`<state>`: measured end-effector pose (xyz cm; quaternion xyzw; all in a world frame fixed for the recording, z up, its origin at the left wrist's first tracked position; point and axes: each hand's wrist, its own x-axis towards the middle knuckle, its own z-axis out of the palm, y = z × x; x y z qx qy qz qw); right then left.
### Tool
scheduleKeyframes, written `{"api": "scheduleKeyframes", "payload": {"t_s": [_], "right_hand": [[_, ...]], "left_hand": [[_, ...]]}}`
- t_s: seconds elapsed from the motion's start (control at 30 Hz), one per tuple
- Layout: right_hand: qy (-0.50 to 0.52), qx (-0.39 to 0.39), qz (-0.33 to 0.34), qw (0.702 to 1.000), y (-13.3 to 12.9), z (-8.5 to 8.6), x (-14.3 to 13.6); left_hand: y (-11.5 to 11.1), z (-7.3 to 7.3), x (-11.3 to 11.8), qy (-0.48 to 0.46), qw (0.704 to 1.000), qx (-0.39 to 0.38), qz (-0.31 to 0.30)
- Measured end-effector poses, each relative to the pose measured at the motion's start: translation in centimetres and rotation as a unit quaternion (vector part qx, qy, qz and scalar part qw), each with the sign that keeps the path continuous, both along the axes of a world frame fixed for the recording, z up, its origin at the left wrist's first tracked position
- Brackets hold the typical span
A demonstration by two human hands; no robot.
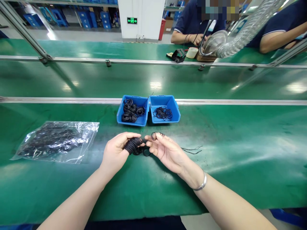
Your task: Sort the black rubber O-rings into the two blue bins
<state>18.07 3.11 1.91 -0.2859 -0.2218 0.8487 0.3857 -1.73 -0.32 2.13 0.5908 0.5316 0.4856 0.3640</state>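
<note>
My left hand [116, 147] is closed around a thick bunch of thin black rings [133, 145] that look like rubber O-rings. More rings hang loose below the bunch. My right hand [165, 151] meets the bunch's right end, its thumb and fingers bent together there. One black ring [153, 136] stands at its fingertips, and a few thin loops sit around a finger. Beyond my hands, a left blue bin [118, 119] holds several coiled black bundles, and a right blue bin [177, 117] holds a loose pile of black rings.
A clear plastic bag [83, 150] full of black pieces lies at left. Thin black strands [193, 150] rest right of my right hand. Metal rails [79, 60] cross the green table [227, 179]. Across it, a co-worker's hands [198, 39] work beside a clear ribbed hose [249, 33].
</note>
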Motion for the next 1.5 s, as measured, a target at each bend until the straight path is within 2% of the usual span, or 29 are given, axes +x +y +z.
{"api": "scheduleKeyframes", "payload": {"t_s": [0.1, 0.2, 0.3, 0.5, 0.73, 0.87, 0.97, 1.27, 1.43, 1.5], "right_hand": [[-0.008, 0.026, 0.008, 1.0, -0.07, -0.04, -0.08], [-0.067, 0.09, 0.015, 0.994, -0.33, -0.02, -0.3], [-0.111, 0.128, 0.015, 0.985, -0.59, 0.11, -0.49], [-0.062, 0.073, 0.039, 0.995, -0.43, 0.37, -0.33], [-0.104, 0.11, 0.025, 0.988, -0.61, 0.44, -0.5], [-0.084, 0.1, 0.016, 0.991, -0.57, 0.47, -0.49], [-0.095, 0.122, 0.016, 0.988, -0.62, 0.47, -0.45], [-0.199, 0.255, 0.009, 0.946, -0.77, 0.12, -0.45], [-0.252, 0.331, 0.017, 0.909, -0.66, 0.14, -0.18], [-0.276, 0.363, 0.023, 0.89, -0.67, 0.21, -0.12]], "left_hand": [[-0.2, 0.01, -0.24, 0.117, 0.991, 0.07, -0.011], [-0.26, 0.11, -0.38, 0.162, 0.98, 0.111, -0.025], [-0.21, 0.18, -0.3, 0.167, 0.976, 0.136, -0.037], [-0.17, 0.31, -0.1, 0.163, 0.977, 0.126, -0.055], [0.0, 0.43, -0.09, 0.158, 0.977, 0.138, -0.05], [-0.07, 0.51, -0.08, 0.159, 0.976, 0.14, -0.051], [-0.09, 0.5, -0.08, 0.161, 0.975, 0.141, -0.053], [-0.07, 0.38, -0.07, 0.162, 0.976, 0.134, -0.058], [-0.32, 0.33, -0.45, 0.146, 0.981, 0.117, -0.044], [-0.44, 0.46, -0.58, 0.129, 0.983, 0.122, -0.055]]}}
